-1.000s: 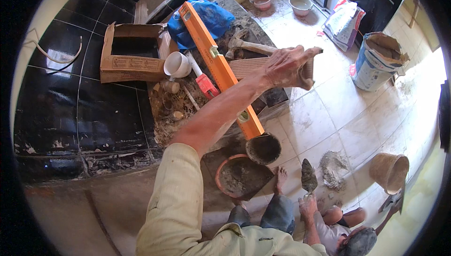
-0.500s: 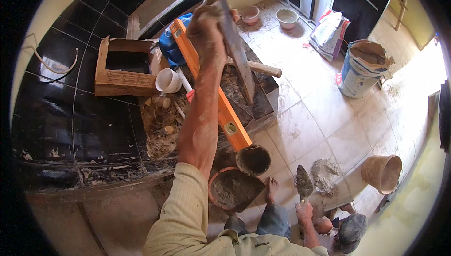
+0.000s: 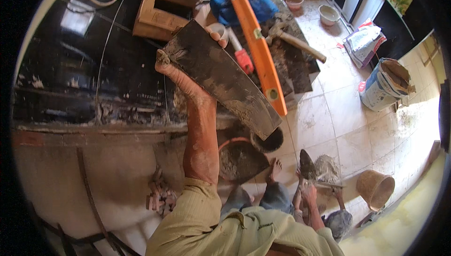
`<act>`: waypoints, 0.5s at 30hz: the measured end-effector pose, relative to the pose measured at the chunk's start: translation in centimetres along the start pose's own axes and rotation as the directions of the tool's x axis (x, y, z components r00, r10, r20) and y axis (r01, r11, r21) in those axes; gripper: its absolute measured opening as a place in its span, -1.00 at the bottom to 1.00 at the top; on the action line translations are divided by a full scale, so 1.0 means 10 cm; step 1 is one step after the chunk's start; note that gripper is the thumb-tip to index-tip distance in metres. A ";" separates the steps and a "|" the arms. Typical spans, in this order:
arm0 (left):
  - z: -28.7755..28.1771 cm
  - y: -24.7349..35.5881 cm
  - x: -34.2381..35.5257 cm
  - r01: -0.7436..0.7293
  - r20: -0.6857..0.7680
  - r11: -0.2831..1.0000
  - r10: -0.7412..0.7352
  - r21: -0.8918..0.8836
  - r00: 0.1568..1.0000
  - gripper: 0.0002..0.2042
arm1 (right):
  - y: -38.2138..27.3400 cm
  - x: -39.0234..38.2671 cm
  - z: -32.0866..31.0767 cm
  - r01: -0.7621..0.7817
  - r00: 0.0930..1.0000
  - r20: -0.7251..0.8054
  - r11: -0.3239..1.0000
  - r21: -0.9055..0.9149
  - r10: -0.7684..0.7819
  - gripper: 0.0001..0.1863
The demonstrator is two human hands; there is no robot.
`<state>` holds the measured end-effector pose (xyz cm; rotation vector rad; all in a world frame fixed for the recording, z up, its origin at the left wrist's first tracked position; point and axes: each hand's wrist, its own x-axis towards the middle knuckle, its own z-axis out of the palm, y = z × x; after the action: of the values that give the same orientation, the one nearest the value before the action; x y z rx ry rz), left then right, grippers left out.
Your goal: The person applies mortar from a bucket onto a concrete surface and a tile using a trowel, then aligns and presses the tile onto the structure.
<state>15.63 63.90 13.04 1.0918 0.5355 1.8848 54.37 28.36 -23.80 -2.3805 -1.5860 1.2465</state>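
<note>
Tile (image 3: pixel 223 80): turned since the frame half a second back; its broad dark face, smeared in patches, now shows at centre instead of its edge.
Left hand (image 3: pixel 189 86): grasps the tile's upper-left end, thumb at the left edge, fingertips wrapped over the opposite edge.
Right hand (image 3: pixel 309 193): lower right of centre; fingers appear closed round the handle of a trowel (image 3: pixel 307 164), blade pointing up the frame.
Work in hand: judged to be turning and checking the tile; the next move calls for a firm one-handed hold, trowel ready.
Round pan (image 3: pixel 220 155): below centre, holding grey mix, beside a black bucket (image 3: pixel 277 147).
Spirit level (image 3: pixel 257 45): orange, upper centre, hammer (image 3: pixel 300 46) to its right.
Markings: faint print on the cardboard box (image 3: pixel 159 17), upper left, and open sack (image 3: pixel 379 91), upper right; too small to read reliably.
</note>
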 end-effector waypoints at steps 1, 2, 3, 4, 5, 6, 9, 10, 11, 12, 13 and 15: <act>-0.11 0.08 -0.14 0.024 -0.087 0.999 -0.028 -0.044 0.996 -0.03 | -0.11 -0.03 -0.06 -0.009 1.000 0.017 1.000 -0.025 0.009 -0.50; -0.22 0.20 -0.31 0.032 -0.175 0.996 -0.045 -0.080 0.983 -0.05 | -0.23 0.00 -0.09 -0.023 0.997 0.072 0.997 -0.070 0.028 -0.52; -0.31 0.28 -0.50 -0.011 -0.144 0.967 -0.027 -0.253 0.989 -0.09 | -0.29 -0.03 -0.10 -0.036 0.991 0.125 0.992 -0.118 0.050 -0.53; -0.41 0.37 -0.70 -0.022 -0.173 0.968 -0.023 -0.251 0.985 -0.09 | -0.28 -0.09 -0.10 -0.030 0.990 0.135 0.989 -0.145 0.050 -0.53; -0.49 0.46 -0.88 0.000 -0.261 0.981 -0.052 -0.196 0.964 -0.08 | -0.30 -0.12 -0.08 -0.006 0.987 0.157 0.994 -0.106 0.023 -0.54; -0.54 0.59 -1.02 0.022 -0.343 0.991 -0.067 -0.133 0.937 -0.08 | -0.34 -0.10 -0.03 0.029 0.983 0.182 0.998 -0.058 -0.018 -0.55; -0.78 0.89 -1.50 0.072 -0.515 0.997 -0.077 -0.030 0.854 -0.02 | -0.15 -0.13 0.24 0.174 0.969 0.185 0.984 -0.040 -0.164 -0.60; -0.95 0.95 -1.70 0.101 -0.534 0.995 -0.100 -0.029 0.839 0.00 | -0.10 -0.16 0.36 0.194 0.966 0.176 0.981 -0.017 -0.188 -0.63; -1.06 0.98 -1.89 0.094 -0.548 0.995 -0.087 -0.016 0.832 0.00 | -0.19 -0.24 0.37 0.206 0.961 0.191 0.978 -0.024 -0.198 -0.63; -1.17 1.05 -2.12 0.046 -0.568 0.995 -0.088 -0.089 0.818 -0.03 | -0.38 -0.32 0.32 0.212 0.951 0.239 0.976 -0.040 -0.197 -0.63; -1.27 1.13 -2.28 -0.001 -0.576 0.985 -0.101 -0.174 0.811 -0.06 | -0.53 -0.41 0.31 0.206 0.944 0.272 0.977 -0.053 -0.185 -0.62; -1.40 1.24 -2.53 0.017 -0.563 0.980 -0.128 -0.198 0.816 -0.06 | -0.31 -0.38 0.55 0.349 0.921 0.232 0.927 -0.139 -0.312 -0.61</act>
<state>3.94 36.74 2.38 0.3514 0.7062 2.1412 47.98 24.73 -23.96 -1.9961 -2.1380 1.3625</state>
